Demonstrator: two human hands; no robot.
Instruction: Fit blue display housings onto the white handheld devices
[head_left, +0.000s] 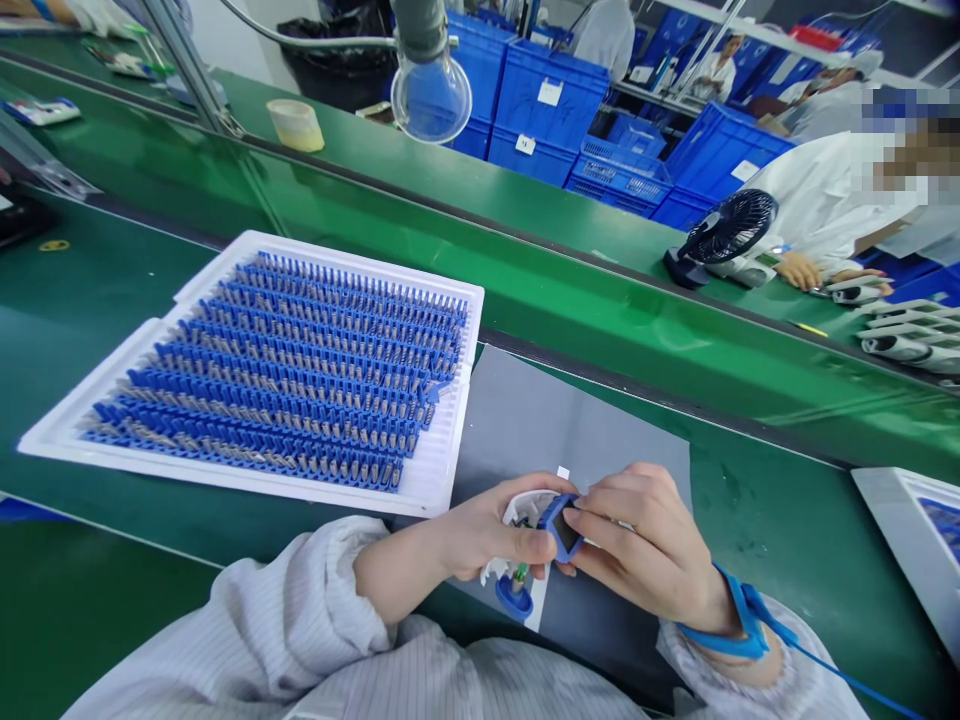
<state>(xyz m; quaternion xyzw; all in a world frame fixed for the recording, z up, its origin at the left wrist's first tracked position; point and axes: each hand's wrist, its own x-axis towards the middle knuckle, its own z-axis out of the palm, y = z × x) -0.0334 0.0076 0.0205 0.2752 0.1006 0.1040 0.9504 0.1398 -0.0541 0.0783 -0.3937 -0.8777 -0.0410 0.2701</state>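
Note:
My left hand [491,530] is wrapped round a small device with a curved white plastic shell [529,506]. At the device's near end is a round blue piece [514,598], with a bit of green and metal above it. A blue-framed part with a dark square face [564,530] sits against the shell. My right hand [645,535] pinches this blue-framed part from the right, fingertips on its face and edge. A blue wrist strap [739,625] with a cord circles my right wrist. My fingers hide parts of the device.
A grey mat [525,420] lies under my hands on the green table. To the left, a white tray [427,490] holds rows of small blue parts with metal pieces. Another white tray [900,520] is at right. Beyond a low green divider are a fan [731,228] and a co-worker's hands.

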